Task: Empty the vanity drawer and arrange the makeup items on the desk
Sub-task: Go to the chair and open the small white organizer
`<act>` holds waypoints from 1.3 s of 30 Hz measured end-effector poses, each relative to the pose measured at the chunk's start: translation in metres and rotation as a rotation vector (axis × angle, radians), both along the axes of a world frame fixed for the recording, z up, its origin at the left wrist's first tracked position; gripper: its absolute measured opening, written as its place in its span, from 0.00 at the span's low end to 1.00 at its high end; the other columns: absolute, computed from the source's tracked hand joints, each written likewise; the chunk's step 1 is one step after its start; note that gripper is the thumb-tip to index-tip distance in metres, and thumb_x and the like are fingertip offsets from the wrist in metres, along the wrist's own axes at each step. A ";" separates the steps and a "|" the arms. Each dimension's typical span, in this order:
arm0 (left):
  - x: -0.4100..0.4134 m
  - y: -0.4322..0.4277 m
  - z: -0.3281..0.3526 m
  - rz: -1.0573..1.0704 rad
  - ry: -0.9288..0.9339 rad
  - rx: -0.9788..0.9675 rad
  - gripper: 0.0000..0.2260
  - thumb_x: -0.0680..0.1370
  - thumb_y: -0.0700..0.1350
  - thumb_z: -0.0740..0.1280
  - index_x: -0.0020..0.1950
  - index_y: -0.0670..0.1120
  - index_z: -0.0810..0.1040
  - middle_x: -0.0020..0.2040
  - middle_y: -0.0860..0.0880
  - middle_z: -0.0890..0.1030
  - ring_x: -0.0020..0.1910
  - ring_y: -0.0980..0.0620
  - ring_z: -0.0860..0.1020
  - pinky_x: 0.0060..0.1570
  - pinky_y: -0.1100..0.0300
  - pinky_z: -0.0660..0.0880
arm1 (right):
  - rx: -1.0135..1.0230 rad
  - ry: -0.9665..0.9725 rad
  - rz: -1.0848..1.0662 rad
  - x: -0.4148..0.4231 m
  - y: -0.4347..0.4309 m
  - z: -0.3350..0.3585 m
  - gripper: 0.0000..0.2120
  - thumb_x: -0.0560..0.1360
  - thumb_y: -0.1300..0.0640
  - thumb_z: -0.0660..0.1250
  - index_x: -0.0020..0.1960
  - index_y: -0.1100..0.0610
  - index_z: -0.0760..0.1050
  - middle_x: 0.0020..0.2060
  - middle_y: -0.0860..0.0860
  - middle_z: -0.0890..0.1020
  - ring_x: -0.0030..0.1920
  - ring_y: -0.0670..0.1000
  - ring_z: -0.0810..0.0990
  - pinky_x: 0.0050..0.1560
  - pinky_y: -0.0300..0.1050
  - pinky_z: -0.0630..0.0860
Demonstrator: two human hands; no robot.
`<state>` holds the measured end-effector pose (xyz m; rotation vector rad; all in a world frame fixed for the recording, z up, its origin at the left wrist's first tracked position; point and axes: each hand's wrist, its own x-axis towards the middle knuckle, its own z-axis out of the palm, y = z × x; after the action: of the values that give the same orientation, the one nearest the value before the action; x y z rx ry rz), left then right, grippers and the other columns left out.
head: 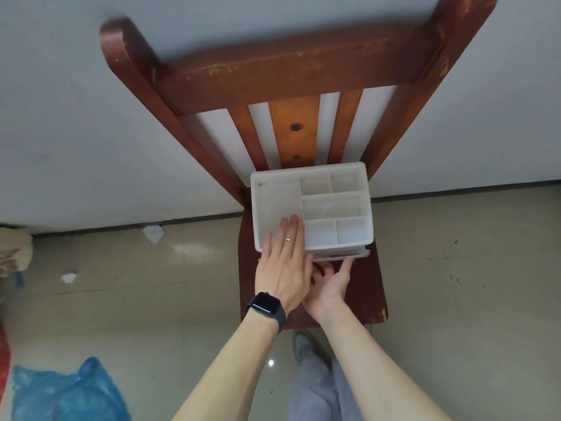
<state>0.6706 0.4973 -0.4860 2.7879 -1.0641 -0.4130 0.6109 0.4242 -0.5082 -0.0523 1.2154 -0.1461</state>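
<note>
A white plastic organizer (334, 205) with several open top compartments stands on the seat of a wooden chair (367, 287). Its compartments look bare. My left hand (283, 262), wearing a ring and a dark watch, lies flat on the organizer's front left corner. Below the organizer's top, the clear drawer (340, 253) sticks out slightly at the front. My right hand (331, 284) is palm up just under the drawer front, thumb touching its lip. The left hand partly hides its fingers. No makeup items show.
The chair's slatted back (291, 71) rises against a grey wall. On the tiled floor lie a blue plastic bag (69, 393) at the lower left and paper scraps (153, 233). My legs and a shoe (306, 347) are below the seat.
</note>
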 end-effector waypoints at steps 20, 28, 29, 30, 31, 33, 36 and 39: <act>-0.009 -0.006 -0.017 0.062 -0.012 0.002 0.31 0.82 0.53 0.61 0.81 0.43 0.55 0.79 0.46 0.63 0.78 0.46 0.62 0.75 0.46 0.50 | -0.439 0.362 0.693 -0.076 -0.046 -0.004 0.23 0.80 0.62 0.66 0.73 0.63 0.64 0.46 0.60 0.84 0.42 0.55 0.88 0.51 0.53 0.84; -0.009 -0.005 -0.020 0.057 -0.009 0.030 0.35 0.80 0.55 0.65 0.81 0.43 0.55 0.80 0.46 0.62 0.78 0.45 0.62 0.74 0.46 0.50 | -0.361 0.341 0.615 -0.093 -0.036 -0.002 0.23 0.80 0.66 0.65 0.73 0.64 0.63 0.49 0.62 0.81 0.43 0.56 0.87 0.46 0.50 0.84; -0.009 -0.006 -0.020 0.056 -0.008 0.038 0.37 0.79 0.56 0.66 0.81 0.43 0.55 0.79 0.46 0.63 0.78 0.45 0.62 0.74 0.46 0.51 | -0.362 0.344 0.624 -0.092 -0.036 -0.003 0.23 0.80 0.65 0.65 0.73 0.64 0.64 0.49 0.62 0.82 0.43 0.56 0.88 0.45 0.50 0.84; -0.009 -0.006 -0.020 0.058 -0.008 0.046 0.39 0.77 0.57 0.68 0.81 0.43 0.55 0.79 0.46 0.63 0.78 0.45 0.63 0.74 0.46 0.51 | -0.362 0.343 0.634 -0.092 -0.036 -0.004 0.23 0.80 0.65 0.65 0.73 0.64 0.64 0.49 0.63 0.82 0.42 0.56 0.88 0.44 0.49 0.84; -0.010 -0.006 -0.021 0.060 -0.013 0.052 0.41 0.76 0.58 0.70 0.81 0.43 0.55 0.79 0.46 0.64 0.77 0.45 0.63 0.74 0.45 0.52 | -0.359 0.339 0.641 -0.093 -0.036 -0.005 0.24 0.79 0.64 0.66 0.73 0.64 0.64 0.49 0.63 0.82 0.42 0.56 0.88 0.43 0.49 0.84; -0.010 -0.007 -0.021 0.064 -0.022 0.062 0.42 0.75 0.58 0.71 0.81 0.43 0.54 0.79 0.46 0.63 0.78 0.45 0.63 0.74 0.45 0.51 | -0.355 0.337 0.653 -0.095 -0.037 -0.004 0.26 0.79 0.61 0.68 0.73 0.64 0.63 0.49 0.63 0.83 0.43 0.56 0.88 0.41 0.48 0.84; -0.011 -0.008 -0.021 0.070 -0.004 0.069 0.42 0.76 0.58 0.70 0.81 0.43 0.52 0.80 0.46 0.61 0.78 0.45 0.61 0.75 0.45 0.49 | -0.376 0.345 0.678 -0.101 -0.042 -0.003 0.30 0.78 0.55 0.71 0.74 0.62 0.62 0.49 0.61 0.84 0.43 0.56 0.88 0.40 0.47 0.83; -0.010 -0.007 -0.018 0.056 -0.007 0.043 0.42 0.75 0.56 0.70 0.81 0.43 0.53 0.80 0.45 0.62 0.78 0.44 0.61 0.75 0.45 0.50 | -0.442 0.386 0.731 -0.110 -0.049 0.004 0.37 0.77 0.49 0.72 0.78 0.59 0.57 0.50 0.57 0.84 0.46 0.55 0.87 0.44 0.48 0.83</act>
<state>0.6604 0.4904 -0.5037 2.8513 -0.9874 -0.4251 0.5006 0.3751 -0.5041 -0.9335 1.4532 0.2504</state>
